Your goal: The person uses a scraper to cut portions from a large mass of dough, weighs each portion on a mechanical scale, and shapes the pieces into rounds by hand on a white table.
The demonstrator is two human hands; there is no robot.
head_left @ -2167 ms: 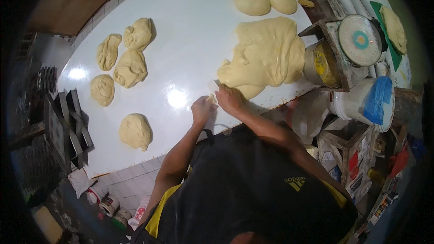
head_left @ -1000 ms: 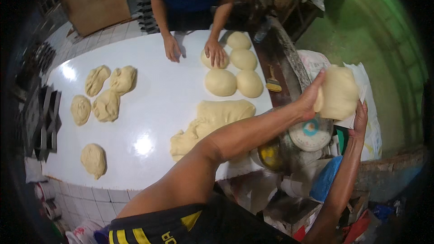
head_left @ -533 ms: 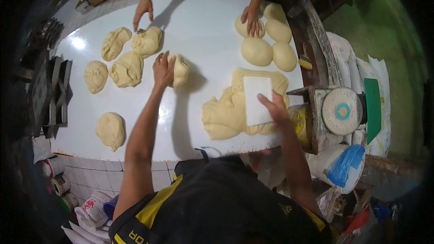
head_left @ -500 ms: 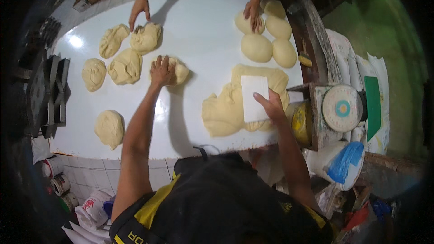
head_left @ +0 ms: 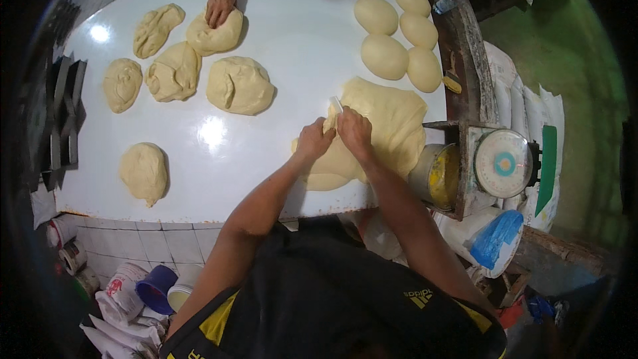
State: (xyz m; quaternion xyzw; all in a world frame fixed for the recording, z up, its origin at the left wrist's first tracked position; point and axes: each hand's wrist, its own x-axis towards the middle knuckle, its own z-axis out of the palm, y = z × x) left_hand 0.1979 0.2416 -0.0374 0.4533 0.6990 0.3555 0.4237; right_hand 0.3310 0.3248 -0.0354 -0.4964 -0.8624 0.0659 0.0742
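On the white table, a large slab of dough (head_left: 385, 119) lies in front of me at the right. My right hand (head_left: 354, 129) grips a white dough scraper (head_left: 337, 104), which stands on edge in the slab toward its left side. Right beside it, my left hand (head_left: 316, 139) has its fingers closed on the slab's left part. A separate dough lump (head_left: 239, 86) sits to the left of my hands, untouched. Across the table, a co-worker's hand (head_left: 220, 3) presses into another dough piece (head_left: 216, 32).
Several smooth dough balls (head_left: 384, 56) sit at the far right, and rough dough pieces (head_left: 171, 73) at the left. A dial scale (head_left: 503, 163) stands off the table's right edge, near a yellow-stained container (head_left: 442, 176). Dark metal pans (head_left: 66, 113) are at the left edge.
My left hand has left the dough lump and moved right onto the slab. The scraper has turned from flat to on edge. The co-worker's hand has come off the smooth balls.
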